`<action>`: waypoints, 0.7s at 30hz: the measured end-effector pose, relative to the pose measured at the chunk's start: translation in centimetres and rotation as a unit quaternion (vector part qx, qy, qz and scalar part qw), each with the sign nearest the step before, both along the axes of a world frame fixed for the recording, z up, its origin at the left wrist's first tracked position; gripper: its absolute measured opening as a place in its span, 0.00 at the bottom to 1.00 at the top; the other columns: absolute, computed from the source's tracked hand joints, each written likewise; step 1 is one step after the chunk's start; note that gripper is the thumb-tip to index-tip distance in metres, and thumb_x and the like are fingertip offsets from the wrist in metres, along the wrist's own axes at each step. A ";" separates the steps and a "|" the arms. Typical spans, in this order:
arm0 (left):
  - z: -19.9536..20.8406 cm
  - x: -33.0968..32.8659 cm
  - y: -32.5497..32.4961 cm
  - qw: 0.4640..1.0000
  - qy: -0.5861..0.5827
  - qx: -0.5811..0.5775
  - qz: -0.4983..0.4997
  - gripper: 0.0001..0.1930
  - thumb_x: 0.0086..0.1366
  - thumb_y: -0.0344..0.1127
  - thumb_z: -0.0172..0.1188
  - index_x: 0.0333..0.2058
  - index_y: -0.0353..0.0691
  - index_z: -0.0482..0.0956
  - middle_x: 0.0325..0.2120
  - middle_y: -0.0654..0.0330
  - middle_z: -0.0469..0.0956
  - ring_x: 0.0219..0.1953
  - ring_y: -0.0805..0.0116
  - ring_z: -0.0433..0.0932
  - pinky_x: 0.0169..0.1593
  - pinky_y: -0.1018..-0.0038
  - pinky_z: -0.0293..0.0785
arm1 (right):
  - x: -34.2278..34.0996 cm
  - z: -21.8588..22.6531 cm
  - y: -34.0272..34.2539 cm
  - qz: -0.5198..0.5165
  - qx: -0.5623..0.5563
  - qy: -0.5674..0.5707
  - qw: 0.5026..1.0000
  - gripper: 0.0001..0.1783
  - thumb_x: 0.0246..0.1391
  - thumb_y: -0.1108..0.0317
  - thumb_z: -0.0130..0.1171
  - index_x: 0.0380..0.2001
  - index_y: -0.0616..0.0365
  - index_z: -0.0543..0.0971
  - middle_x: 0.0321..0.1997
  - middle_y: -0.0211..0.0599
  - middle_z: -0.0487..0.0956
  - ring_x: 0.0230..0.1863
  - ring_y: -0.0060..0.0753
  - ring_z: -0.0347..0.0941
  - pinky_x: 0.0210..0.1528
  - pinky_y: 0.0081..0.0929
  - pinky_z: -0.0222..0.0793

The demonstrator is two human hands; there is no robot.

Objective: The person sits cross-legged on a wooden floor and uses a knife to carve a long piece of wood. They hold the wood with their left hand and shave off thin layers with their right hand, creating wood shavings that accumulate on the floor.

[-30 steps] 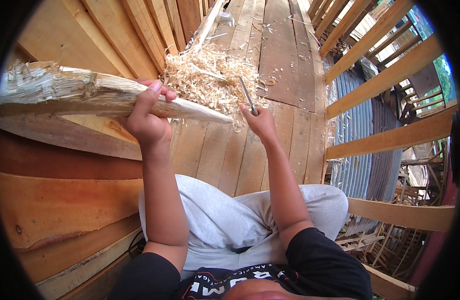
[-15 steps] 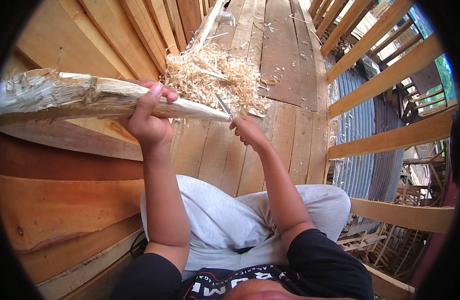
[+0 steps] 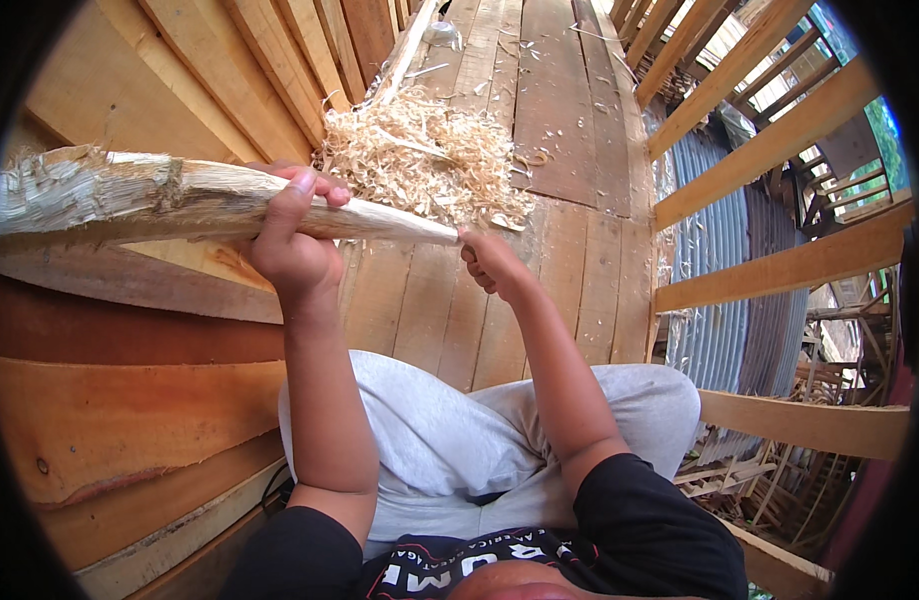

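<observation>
A long pale piece of wood [image 3: 205, 195], rough and fibrous at its left end, tapers to a smooth whittled point on the right. My left hand [image 3: 298, 245] is closed around it past the middle, thumb on top. At the pointed tip, my right hand [image 3: 493, 264] is closed in a fist and touches or nearly touches the wood. The knife it holds is hidden now; only the earlier picture shows its blade. Both forearms reach forward above my grey trousers [image 3: 430, 430].
Curly wood shavings [image 3: 420, 155] are heaped on the plank floor [image 3: 570, 150] just beyond the wood. Upright boards [image 3: 220, 75] and stacked planks [image 3: 140, 425] line the left side. A slatted wooden railing [image 3: 780, 268] runs along the right, with corrugated sheets [image 3: 715, 200] below it.
My right fist has turned slightly at the tip, and the knife blade that stuck up beyond it has gone from sight. My left hand keeps its grip in the same place.
</observation>
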State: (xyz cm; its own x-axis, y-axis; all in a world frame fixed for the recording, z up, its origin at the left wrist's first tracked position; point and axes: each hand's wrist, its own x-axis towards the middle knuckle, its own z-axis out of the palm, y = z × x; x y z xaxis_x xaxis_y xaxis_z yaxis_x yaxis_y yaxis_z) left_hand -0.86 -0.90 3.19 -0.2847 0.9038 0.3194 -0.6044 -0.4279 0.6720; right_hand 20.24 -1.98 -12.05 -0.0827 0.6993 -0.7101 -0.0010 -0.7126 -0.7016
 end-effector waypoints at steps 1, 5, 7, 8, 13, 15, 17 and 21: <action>0.1 0.0 0.0 1.000 0.000 0.003 0.002 0.07 0.53 0.20 0.56 0.30 0.37 0.72 0.24 0.57 0.72 0.22 0.65 0.72 0.28 0.66 0.73 | 0.2 0.2 0.0 -0.003 -0.010 0.022 1.000 0.26 0.62 0.43 0.45 0.16 0.46 0.60 0.12 0.16 0.52 0.11 0.16 0.40 0.14 0.23 0.34; 0.5 0.2 -0.3 0.999 0.043 -0.012 0.014 0.04 0.53 0.30 0.56 0.29 0.43 0.72 0.20 0.60 0.71 0.22 0.65 0.71 0.35 0.63 0.70 | 0.9 1.0 0.1 -0.025 -0.052 0.101 0.993 0.24 0.62 0.44 0.43 0.17 0.45 0.60 0.12 0.16 0.49 0.11 0.14 0.38 0.13 0.21 0.32; 0.5 0.3 -0.3 0.999 0.051 -0.004 0.008 0.05 0.52 0.29 0.56 0.29 0.43 0.71 0.20 0.60 0.71 0.22 0.65 0.71 0.35 0.63 0.70 | 1.4 1.0 0.2 -0.045 -0.068 0.137 0.987 0.23 0.62 0.45 0.43 0.18 0.45 0.61 0.12 0.16 0.49 0.11 0.14 0.38 0.13 0.20 0.31; 0.5 0.3 -0.4 0.998 0.055 0.000 0.004 0.05 0.52 0.29 0.56 0.29 0.44 0.71 0.20 0.60 0.71 0.22 0.65 0.71 0.35 0.63 0.70 | 1.6 0.7 0.3 -0.057 -0.073 0.156 0.983 0.23 0.62 0.45 0.43 0.18 0.45 0.61 0.12 0.16 0.49 0.11 0.14 0.38 0.12 0.20 0.31; 1.0 0.9 -0.8 0.996 0.076 0.037 -0.013 0.04 0.52 0.29 0.55 0.28 0.44 0.71 0.20 0.59 0.71 0.22 0.65 0.71 0.34 0.63 0.70 | 2.9 0.6 0.4 -0.121 -0.082 0.235 0.961 0.22 0.61 0.47 0.44 0.18 0.46 0.61 0.11 0.15 0.52 0.11 0.13 0.40 0.11 0.19 0.32; 1.0 0.5 -0.7 0.996 0.078 0.037 -0.009 0.04 0.52 0.29 0.55 0.28 0.44 0.70 0.20 0.59 0.70 0.22 0.65 0.71 0.34 0.63 0.70 | 4.1 1.3 0.4 -0.175 -0.074 0.263 0.946 0.22 0.62 0.47 0.44 0.18 0.46 0.61 0.11 0.15 0.52 0.10 0.13 0.41 0.10 0.19 0.32; 0.6 -0.5 -0.4 0.997 0.071 0.020 0.005 0.04 0.52 0.29 0.55 0.28 0.44 0.70 0.20 0.59 0.70 0.22 0.65 0.71 0.34 0.64 0.70 | 6.2 1.4 0.9 -0.211 -0.033 0.187 0.959 0.23 0.61 0.44 0.46 0.18 0.45 0.62 0.11 0.15 0.50 0.10 0.14 0.40 0.11 0.19 0.32; 1.2 -1.2 -0.2 0.999 0.029 0.029 0.010 0.06 0.51 0.23 0.56 0.28 0.38 0.70 0.18 0.55 0.71 0.20 0.64 0.71 0.28 0.67 0.73 | 7.2 1.4 0.7 -0.196 0.047 -0.033 0.979 0.27 0.59 0.39 0.51 0.17 0.45 0.63 0.11 0.16 0.51 0.10 0.14 0.40 0.12 0.20 0.34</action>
